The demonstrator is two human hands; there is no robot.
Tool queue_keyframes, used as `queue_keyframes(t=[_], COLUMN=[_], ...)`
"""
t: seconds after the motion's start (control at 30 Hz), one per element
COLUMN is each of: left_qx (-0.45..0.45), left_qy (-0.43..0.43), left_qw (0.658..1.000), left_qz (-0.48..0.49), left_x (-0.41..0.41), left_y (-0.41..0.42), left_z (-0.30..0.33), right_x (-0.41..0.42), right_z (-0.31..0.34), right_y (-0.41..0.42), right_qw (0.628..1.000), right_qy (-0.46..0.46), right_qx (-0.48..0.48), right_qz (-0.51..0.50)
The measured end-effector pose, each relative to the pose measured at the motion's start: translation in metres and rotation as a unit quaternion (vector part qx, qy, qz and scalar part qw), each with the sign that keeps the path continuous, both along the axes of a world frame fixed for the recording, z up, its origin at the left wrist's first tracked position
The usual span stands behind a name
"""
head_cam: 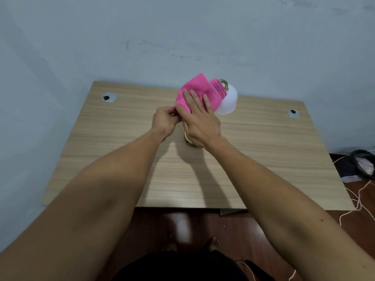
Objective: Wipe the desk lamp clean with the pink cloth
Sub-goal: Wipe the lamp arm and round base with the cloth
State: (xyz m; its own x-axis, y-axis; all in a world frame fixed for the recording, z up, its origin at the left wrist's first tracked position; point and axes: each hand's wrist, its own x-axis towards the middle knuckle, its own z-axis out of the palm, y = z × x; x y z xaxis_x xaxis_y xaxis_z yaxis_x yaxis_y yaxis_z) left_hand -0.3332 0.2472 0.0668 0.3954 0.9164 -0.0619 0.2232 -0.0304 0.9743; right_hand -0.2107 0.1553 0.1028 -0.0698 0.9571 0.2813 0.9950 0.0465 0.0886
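A desk lamp stands near the middle of the wooden desk (113,151). Its white shade (229,102) hangs from a curved gold neck, and a bit of its gold base (187,139) shows under my right wrist. The pink cloth (195,89) is draped over the neck, just left of the shade. My right hand (199,118) lies flat on the cloth with fingers spread, pressing it against the lamp. My left hand (165,120) pinches the cloth's lower left corner. Most of the lamp's stem is hidden behind my hands and the cloth.
The desk stands against a pale blue wall. Two round cable holes (109,97) (293,113) sit near its back corners. A dark bag (363,165) and white cords (359,199) lie on the red-brown floor to the right. My bare feet show below the desk's front edge.
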Motion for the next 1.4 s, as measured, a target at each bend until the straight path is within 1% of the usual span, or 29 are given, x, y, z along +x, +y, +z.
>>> queue_keyframes(t=[0.13,0.23,0.27,0.3,0.37,0.4,0.43,0.47,0.5,0.57,0.6,0.63,0.67,0.77,0.8,0.83,0.93,1.0,1.2,1.3,1.4], left_qx=[-0.006,-0.020,-0.025,-0.031,-0.043,-0.044,-0.043,-0.042,-0.039,-0.032,-0.028,-0.026,-0.030,-0.041,-0.046,-0.050,-0.049,-0.046,-0.041,-0.045,-0.047], left_qy=[0.002,0.000,-0.007,-0.010,-0.004,0.000,0.006,0.009,0.009,0.007,0.010,0.013,0.011,0.010,0.012,0.010,-0.004,-0.004,0.005,0.007,0.003], left_qw=[1.000,1.000,0.999,0.999,0.999,0.999,0.999,0.999,0.999,0.999,0.999,0.999,0.999,0.999,0.999,0.999,0.998,0.998,0.998,0.998,0.998], left_qz=[-0.007,-0.016,-0.018,-0.015,0.002,0.009,0.010,0.006,-0.002,-0.020,-0.024,-0.025,-0.027,-0.020,-0.018,-0.018,-0.035,-0.039,-0.044,-0.046,-0.043], left_x=[0.001,0.002,0.003,0.004,0.004,0.004,0.003,0.002,0.002,0.001,0.000,0.000,0.000,0.000,-0.001,-0.001,-0.001,-0.001,-0.002,-0.003,-0.002], left_y=[0.004,0.005,0.005,0.005,0.006,0.007,0.008,0.009,0.009,0.008,0.007,0.007,0.007,0.010,0.011,0.011,0.011,0.008,0.009,0.011,0.011], left_z=[-0.007,-0.005,-0.005,-0.005,-0.006,-0.007,-0.006,-0.006,-0.005,-0.003,-0.001,0.000,0.000,-0.002,-0.002,-0.003,-0.001,0.003,0.005,0.005,0.003], right_x=[0.011,0.019,0.019,0.018,0.016,0.015,0.014,0.012,0.011,0.009,0.009,0.009,0.010,0.009,0.009,0.008,0.011,0.015,0.029,0.031,0.034], right_z=[0.009,0.012,0.010,0.009,0.007,0.006,0.005,0.005,0.006,0.007,0.007,0.006,0.006,0.005,0.004,0.003,0.006,0.010,0.018,0.020,0.016], right_y=[0.000,-0.003,-0.005,-0.006,-0.006,-0.005,-0.004,-0.005,-0.006,-0.008,-0.009,-0.009,-0.008,-0.006,-0.005,-0.005,-0.010,-0.013,-0.006,-0.005,-0.007], right_qw=[0.998,0.998,0.999,1.000,0.993,0.989,0.987,0.989,0.993,0.999,1.000,0.999,1.000,0.996,0.994,0.995,1.000,0.999,0.993,0.990,0.991], right_qy=[-0.059,-0.052,-0.033,0.007,0.112,0.146,0.157,0.148,0.119,0.030,0.000,-0.012,-0.005,0.092,0.107,0.101,0.020,-0.019,-0.082,-0.096,-0.069], right_qx=[-0.005,-0.013,-0.010,-0.002,0.022,0.031,0.032,0.026,0.017,-0.015,-0.028,-0.030,-0.024,0.012,0.022,0.022,-0.012,-0.025,-0.041,-0.055,-0.045], right_qz=[0.033,0.045,0.037,0.027,0.020,0.020,0.017,0.010,0.005,0.009,0.013,0.015,0.013,-0.007,-0.008,-0.004,0.019,0.022,0.073,0.086,0.101])
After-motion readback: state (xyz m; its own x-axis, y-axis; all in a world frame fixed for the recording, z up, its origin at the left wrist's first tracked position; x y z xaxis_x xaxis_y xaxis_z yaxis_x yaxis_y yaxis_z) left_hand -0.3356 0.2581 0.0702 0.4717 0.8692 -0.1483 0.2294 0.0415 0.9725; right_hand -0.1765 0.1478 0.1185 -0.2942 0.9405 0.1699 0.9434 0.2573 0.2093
